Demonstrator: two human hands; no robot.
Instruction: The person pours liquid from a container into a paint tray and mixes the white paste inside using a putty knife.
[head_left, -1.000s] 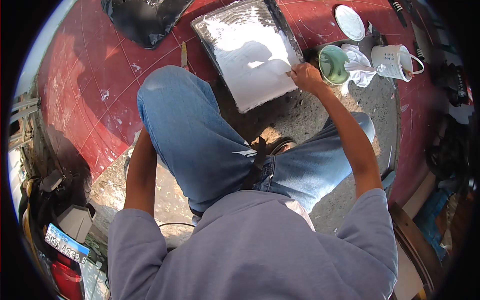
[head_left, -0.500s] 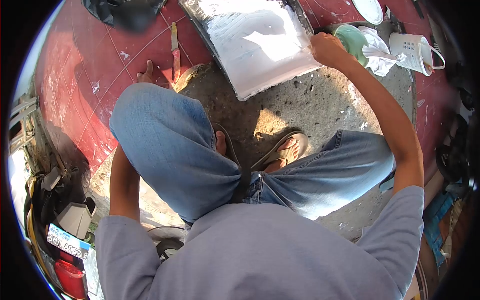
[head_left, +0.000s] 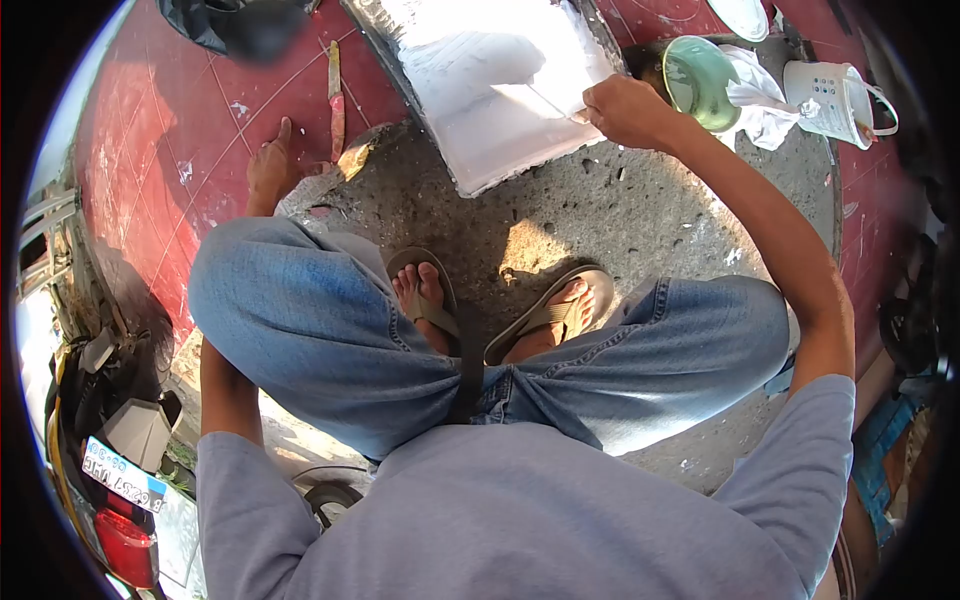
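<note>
My right hand (head_left: pixel 625 108) is closed at the right edge of a black tray (head_left: pixel 408 98) coated with white paint (head_left: pixel 480 125). Something small and pale shows at its fingertips, too little to make out. Just right of this hand stands a green translucent bowl (head_left: pixel 698 84). My left hand (head_left: pixel 271 168) is beyond my left knee, on the red tiled floor (head_left: pixel 210 130), with its fingers apart and nothing seen in it. A scraper or knife with a red handle (head_left: pixel 338 125) lies a little to its right.
White cloth (head_left: pixel 765 100) lies between the bowl and a white bucket (head_left: pixel 830 103). A white lid (head_left: pixel 742 15) is at the top right, a black plastic bag (head_left: pixel 215 22) at the top left. My sandalled feet rest on rough concrete (head_left: pixel 480 220). A number plate (head_left: pixel 123 474) is at the lower left.
My left hand has come out from behind my left knee onto the red floor. My right hand stays by the tray's right edge. My knees have spread and both feet now show.
</note>
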